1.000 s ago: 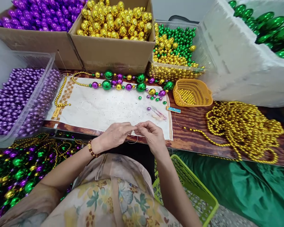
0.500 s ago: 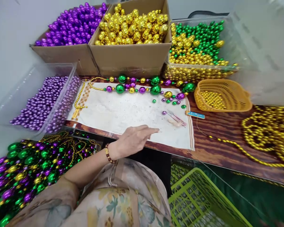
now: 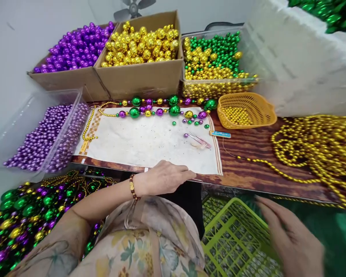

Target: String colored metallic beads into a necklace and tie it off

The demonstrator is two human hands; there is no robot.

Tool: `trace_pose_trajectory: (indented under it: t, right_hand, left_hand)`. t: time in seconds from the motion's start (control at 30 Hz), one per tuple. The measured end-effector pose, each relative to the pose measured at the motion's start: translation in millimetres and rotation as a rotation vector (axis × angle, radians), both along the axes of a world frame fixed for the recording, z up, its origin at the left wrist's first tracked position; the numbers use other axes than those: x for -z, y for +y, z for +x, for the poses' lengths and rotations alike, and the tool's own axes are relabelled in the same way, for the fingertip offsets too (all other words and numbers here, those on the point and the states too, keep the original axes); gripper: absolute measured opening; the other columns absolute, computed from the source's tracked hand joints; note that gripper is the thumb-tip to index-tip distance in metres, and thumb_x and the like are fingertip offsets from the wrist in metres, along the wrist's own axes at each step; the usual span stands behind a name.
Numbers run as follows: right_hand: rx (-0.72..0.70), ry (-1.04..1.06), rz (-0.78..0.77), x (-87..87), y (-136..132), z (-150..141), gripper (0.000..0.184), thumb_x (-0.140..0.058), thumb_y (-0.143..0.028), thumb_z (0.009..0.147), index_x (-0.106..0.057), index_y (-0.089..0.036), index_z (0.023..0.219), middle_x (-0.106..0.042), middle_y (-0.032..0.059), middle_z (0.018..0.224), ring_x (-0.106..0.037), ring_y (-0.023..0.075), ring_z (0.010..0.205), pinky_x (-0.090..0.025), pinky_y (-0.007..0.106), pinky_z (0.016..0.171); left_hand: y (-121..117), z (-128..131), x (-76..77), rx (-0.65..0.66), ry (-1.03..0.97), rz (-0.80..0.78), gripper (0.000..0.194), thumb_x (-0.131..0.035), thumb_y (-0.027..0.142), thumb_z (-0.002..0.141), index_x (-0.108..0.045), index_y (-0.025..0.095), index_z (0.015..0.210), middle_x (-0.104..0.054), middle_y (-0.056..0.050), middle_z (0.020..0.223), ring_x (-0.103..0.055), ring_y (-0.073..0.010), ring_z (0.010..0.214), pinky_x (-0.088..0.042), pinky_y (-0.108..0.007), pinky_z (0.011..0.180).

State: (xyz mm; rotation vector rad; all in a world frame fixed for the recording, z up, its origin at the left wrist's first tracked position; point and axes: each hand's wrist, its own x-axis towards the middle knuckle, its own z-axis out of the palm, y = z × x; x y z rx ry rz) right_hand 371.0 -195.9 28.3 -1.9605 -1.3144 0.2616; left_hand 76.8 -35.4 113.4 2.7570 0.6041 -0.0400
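Observation:
My left hand [image 3: 167, 177] rests low at the front edge of the white cloth [image 3: 127, 142], thumb and forefinger pinched. A thin pale thread [image 3: 199, 179] shows faintly just past those fingertips. Out to the right, over the green basket, is my right hand [image 3: 294, 234], somewhat blurred, its fingers close together; whatever they may hold does not show. At the back of the cloth lies a strung necklace [image 3: 174, 110] of green, purple and gold beads. Pink-handled thread snips [image 3: 200, 141] lie on the cloth beside a purple bead [image 3: 186, 135] and several loose small beads.
Behind stand boxes of purple beads [image 3: 75, 46] and gold beads [image 3: 144, 44], and a tub of gold and green beads [image 3: 216, 57]. An orange basket [image 3: 265, 111] and gold bead strands [image 3: 320, 150] lie right. A green basket [image 3: 233, 231] stands below the table edge.
My hands were together a second ago, then separated. The right hand went out of sight and is back at the lower right. The left hand stays near the cloth's front edge, still pinched.

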Motion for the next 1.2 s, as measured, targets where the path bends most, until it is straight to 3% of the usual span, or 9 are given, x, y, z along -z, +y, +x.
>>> trace_pose_trajectory:
  t: [0.13, 0.27, 0.37, 0.43, 0.6, 0.77, 0.97, 1.07, 1.2]
  right_hand:
    - [-0.495, 0.099, 0.111, 2.3, 61.4, -82.7, 0.03, -0.051, -0.036, 0.099, -0.077, -0.023, 0.107, -0.076, 0.0086, 0.109, -0.074, 0.0224, 0.099, -0.059, 0.034, 0.09]
    - [-0.605, 0.059, -0.034, 23.2, 92.2, -112.8, 0.034, -0.044, -0.031, 0.1, -0.077, -0.026, 0.104, -0.077, 0.0067, 0.101, -0.075, 0.0194, 0.081, -0.057, 0.026, 0.065]
    - [-0.485, 0.179, -0.114, 38.7, 82.7, -99.6, 0.031, -0.051, -0.042, 0.095, -0.077, -0.025, 0.097, -0.077, 0.0054, 0.084, -0.071, 0.0186, 0.061, -0.054, 0.025, 0.053]
    - [-0.33, 0.358, -0.151, 41.9, 69.1, -86.4, 0.034, -0.056, -0.052, 0.091, -0.074, -0.023, 0.092, -0.073, 0.0043, 0.07, -0.067, 0.018, 0.05, -0.054, 0.026, 0.05]
    - [-0.124, 0.71, -0.144, 31.7, 42.8, -82.3, 0.036, -0.064, -0.056, 0.087, -0.069, -0.02, 0.089, -0.063, 0.0026, 0.063, -0.06, 0.0169, 0.048, -0.051, 0.026, 0.046]
    - [-0.138, 0.779, -0.086, 33.8, 50.6, -109.3, 0.028, -0.062, -0.044, 0.09, -0.069, -0.018, 0.095, -0.062, -0.0001, 0.064, -0.059, 0.0123, 0.047, -0.05, 0.022, 0.048]
    - [-0.101, 0.785, -0.023, 30.2, 77.6, -120.0, 0.024, -0.061, -0.039, 0.091, -0.07, -0.017, 0.096, -0.063, -0.0006, 0.062, -0.057, 0.0116, 0.045, -0.05, 0.022, 0.048]
    - [-0.098, 0.781, 0.001, 23.8, 91.0, -122.1, 0.024, -0.061, -0.038, 0.092, -0.071, -0.017, 0.097, -0.062, -0.0014, 0.059, -0.055, 0.0109, 0.042, -0.048, 0.021, 0.045]
    - [-0.113, 0.726, 0.029, 15.8, 107.3, -126.6, 0.025, -0.059, -0.038, 0.093, -0.073, -0.017, 0.098, -0.055, -0.0039, 0.053, -0.05, 0.0093, 0.04, -0.043, 0.02, 0.043]
  left_hand:
    - [7.8, 17.1, 20.3, -0.005, 0.05, -0.044, 0.026, -0.045, 0.009, 0.095, -0.052, 0.015, 0.12, -0.072, -0.008, 0.101, -0.068, -0.0182, 0.081, -0.046, -0.026, 0.062]
    - [22.3, 11.2, 38.1, -0.008, 0.119, -0.146, 0.019, -0.05, 0.01, 0.094, -0.056, 0.016, 0.111, -0.073, -0.009, 0.099, -0.069, -0.0195, 0.084, -0.048, -0.027, 0.065]
    - [52.2, 6.4, 50.6, -0.068, -0.033, -0.223, 0.015, -0.054, 0.024, 0.098, -0.061, 0.017, 0.109, -0.071, -0.01, 0.105, -0.068, -0.02, 0.091, -0.052, -0.029, 0.076]
    - [84.3, 7.0, 59.3, -0.237, -0.207, -0.21, 0.021, -0.05, 0.029, 0.101, -0.063, 0.017, 0.112, -0.068, -0.01, 0.108, -0.066, -0.0197, 0.095, -0.053, -0.032, 0.083]
    - [158.4, 16.8, 89.6, -0.575, -0.324, -0.02, 0.031, -0.049, 0.013, 0.095, -0.062, 0.017, 0.122, -0.06, -0.012, 0.119, -0.059, -0.0222, 0.107, -0.05, -0.035, 0.091]
    - [174.1, 26.9, 115.9, -0.597, -0.295, 0.059, 0.034, -0.057, 0.015, 0.092, -0.062, 0.015, 0.126, -0.06, -0.014, 0.121, -0.054, -0.0262, 0.114, -0.046, -0.039, 0.098]
    - [177.3, 39.0, 115.0, -0.6, -0.257, 0.091, 0.024, -0.054, 0.016, 0.095, -0.069, 0.016, 0.113, -0.065, -0.012, 0.114, -0.053, -0.028, 0.112, -0.045, -0.043, 0.097]
    - [176.3, 39.9, 105.2, -0.69, -0.455, -0.108, 0.019, -0.057, 0.016, 0.093, -0.072, 0.016, 0.104, -0.067, -0.011, 0.111, -0.058, -0.0253, 0.109, -0.046, -0.041, 0.096]
    - [160.8, 27.5, 82.4, -0.775, -0.867, -0.913, 0.025, -0.06, 0.035, 0.094, -0.071, 0.018, 0.109, -0.07, -0.009, 0.104, -0.068, -0.0168, 0.088, -0.053, -0.033, 0.08]
